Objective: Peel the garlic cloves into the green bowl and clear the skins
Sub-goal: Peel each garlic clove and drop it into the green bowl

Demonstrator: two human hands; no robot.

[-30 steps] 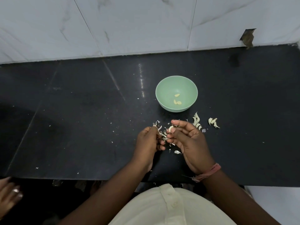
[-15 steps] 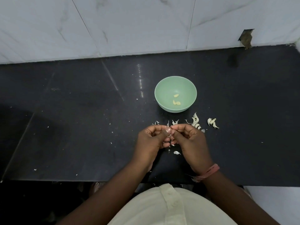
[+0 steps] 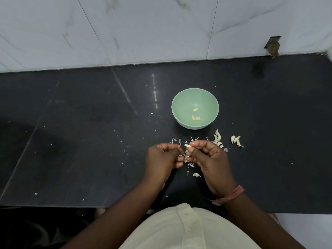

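Observation:
A green bowl (image 3: 181, 103) stands on the black counter with three peeled garlic cloves (image 3: 195, 114) in it. Just in front of the bowl, my right hand (image 3: 210, 159) pinches a pale garlic clove (image 3: 187, 145) between thumb and forefinger. My left hand (image 3: 162, 158) is beside it with curled fingers, pinching a thin strip of skin (image 3: 179, 145) at its fingertips. Loose skins (image 3: 191, 164) lie under and between the hands. Unpeeled clove pieces (image 3: 217, 139) and another clump (image 3: 236, 140) lie to the right of the hands.
The black counter (image 3: 89, 141) runs to a white tiled wall (image 3: 143, 29) at the back. Small skin flecks are scattered over the counter. The counter's front edge is close to my body. A dark notch (image 3: 273, 45) sits in the wall at the far right.
The hands have drawn slightly apart. The clove now shows bare at my right fingertips, and my left hand has pulled a strip of skin away to the left.

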